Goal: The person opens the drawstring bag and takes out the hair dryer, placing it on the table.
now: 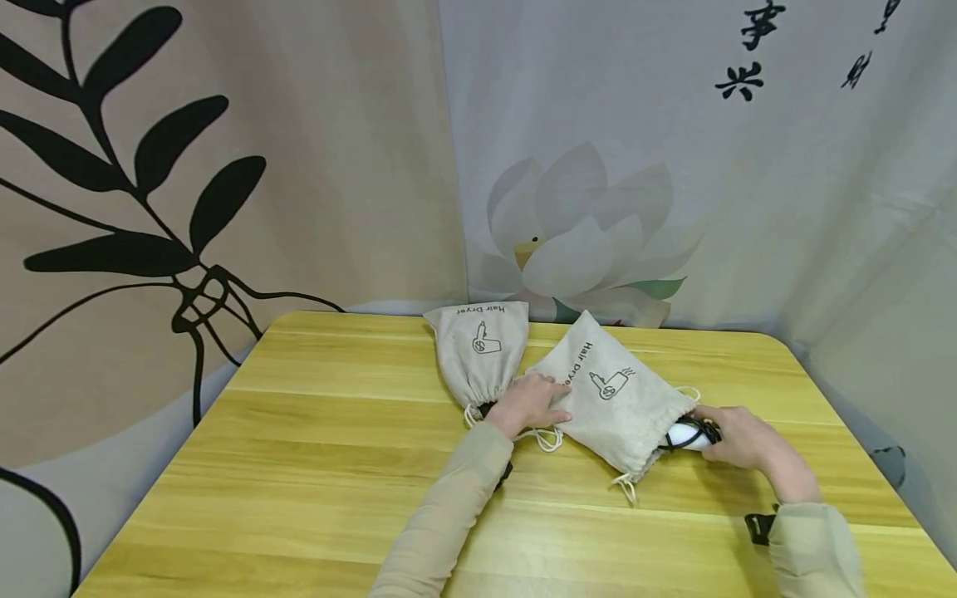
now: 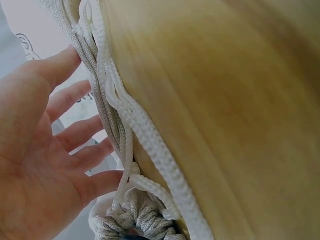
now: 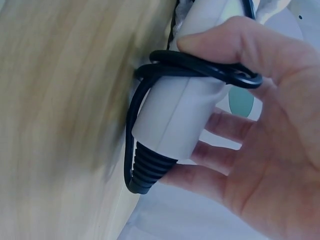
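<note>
- The white hair dryer (image 1: 684, 435) is partly inside the right-hand drawstring bag (image 1: 624, 419), its handle and black cord (image 1: 703, 428) sticking out of the mouth toward the desk's right edge.
- The right hand (image 1: 740, 438) grips that handle; the right wrist view shows the thumb on one side and the other fingers on the opposite side, pinching it.
- Only the right wrist view makes out the ribbed black sleeve (image 3: 150, 167) at the handle's end and the cord looped round the handle.
- The left hand (image 1: 529, 402) lies at the left side of the same bag; its fingers are spread and hold nothing, as the left wrist view shows, with their tips at the fabric edge.
- That close view also shows the braid of the white drawstrings (image 2: 150, 132) running along the bag's edge.
- The second drawstring bag (image 1: 482, 353) lies just left of the first, at the far edge of the desk (image 1: 299, 482), its gathered mouth toward the near edge.
- Only the head view shows both bags' whole printed fronts, lettered "Hair Dryer" above a dryer drawing, and the leaf-patterned curtain (image 1: 336, 166) beyond the far edge.
</note>
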A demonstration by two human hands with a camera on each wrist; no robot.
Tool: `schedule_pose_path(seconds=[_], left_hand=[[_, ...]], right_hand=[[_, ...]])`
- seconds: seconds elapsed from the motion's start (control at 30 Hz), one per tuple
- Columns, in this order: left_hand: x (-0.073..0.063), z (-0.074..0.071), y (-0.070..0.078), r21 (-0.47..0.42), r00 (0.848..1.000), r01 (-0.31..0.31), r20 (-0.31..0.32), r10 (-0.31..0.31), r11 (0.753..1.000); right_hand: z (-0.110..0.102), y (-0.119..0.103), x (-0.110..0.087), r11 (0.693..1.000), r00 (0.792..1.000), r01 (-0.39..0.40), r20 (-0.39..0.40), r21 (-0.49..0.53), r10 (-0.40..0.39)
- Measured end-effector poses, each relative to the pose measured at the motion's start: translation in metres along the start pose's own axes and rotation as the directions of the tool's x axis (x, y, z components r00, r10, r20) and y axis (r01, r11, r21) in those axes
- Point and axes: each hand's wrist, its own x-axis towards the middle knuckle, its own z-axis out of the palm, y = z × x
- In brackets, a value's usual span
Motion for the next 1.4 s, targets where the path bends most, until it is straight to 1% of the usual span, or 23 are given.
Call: schedule_pose_path(seconds=[0.07,0.23,0.43,0.63,0.73,0.93,1.07,1.13,1.3,1.4], left_hand=[[0.000,0.000,0.000,0.002,1.000,0.005,-0.002,-0.005,1.000],[0.001,0.001,0.003,0.037,1.000,0.011,-0.011,-0.010,0.999],[0.005,0.000,0.005,0.048,0.999,0.026,0.017,-0.026,0.999],[0.011,0.001,0.007,0.012,0.996,0.074,0.054,-0.075,0.997],[0.012,0.001,0.007,-0.016,0.994,0.082,0.068,-0.081,0.996],[0.011,0.001,0.005,-0.065,0.996,0.064,0.071,-0.059,0.996],[0.005,-0.003,0.009,-0.113,0.997,0.049,0.063,-0.042,0.992],[0.002,-0.007,0.013,-0.162,0.998,0.035,0.062,-0.025,0.986],[-0.001,-0.018,0.028,-0.273,0.995,-0.023,0.087,0.048,0.962],[-0.001,-0.019,0.037,-0.277,0.993,-0.058,0.079,0.083,0.959]], right_hand=[[0.000,0.001,0.000,1.000,1.000,0.005,0.006,0.000,-0.005],[-0.002,0.003,0.001,1.000,1.000,0.003,0.009,0.003,-0.003],[-0.002,0.003,0.001,1.000,1.000,-0.012,0.014,0.007,0.012],[-0.003,0.002,0.000,0.999,0.999,-0.038,0.023,0.013,0.038],[-0.004,-0.001,0.000,0.997,0.997,-0.068,0.043,0.025,0.067],[-0.004,-0.005,0.000,0.993,0.990,-0.110,0.088,0.036,0.107],[-0.004,-0.006,0.002,0.991,0.984,-0.133,0.124,0.020,0.129],[-0.004,-0.007,0.003,0.990,0.982,-0.143,0.130,0.018,0.139],[-0.003,-0.007,0.002,0.990,0.985,-0.143,0.099,0.022,0.140],[-0.003,-0.009,0.002,0.989,0.987,-0.145,0.069,0.015,0.144]])
